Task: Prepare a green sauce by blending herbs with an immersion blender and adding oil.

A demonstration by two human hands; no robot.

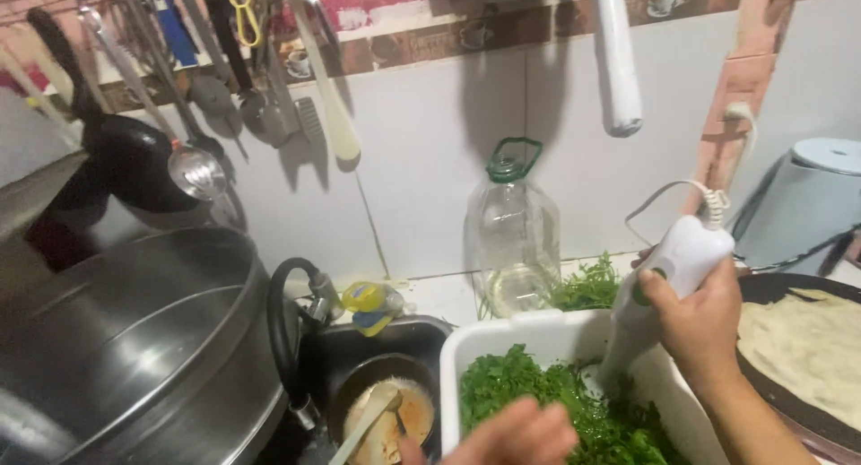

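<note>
The white hand blender (668,277) is what you've got going here, gripped in your right hand (700,326), fingers wrapped tight round the body, shaft angled down into the white tub (502,335) on the bench. The head is buried in the greens, so I can't see the blade at all.

Only the one head view to go on, so here's what worries me in it:

- Your left hand (516,436) is right at the near edge of the tub, on top of the chopped greens (529,389), close to where the shaft goes in. It's blurred and cut off by the frame, so I can't tell if it's spread or curled. If it drifts toward the blade end, that's a nasty cut, I'd say.
- The coiled cord (682,196) runs up from the blender's top to the wall. A tug could snag it or drag it over the flatbread (807,339) on the dark griddle beside you.
- The tub sits right next to the sink (395,339); push too hard and it could slide or tip that way, in my view.

Containers:

- White tub: heaped with greens, more loose sprigs (587,290) behind it.
- Clear plastic jug (513,232) with a green cap: looks nearly empty.
- Bowl (381,411) in the sink: brownish leftover liquid and a spoon.
- Big steel pot (134,339) on your left: lid on, contents hidden.
</note>
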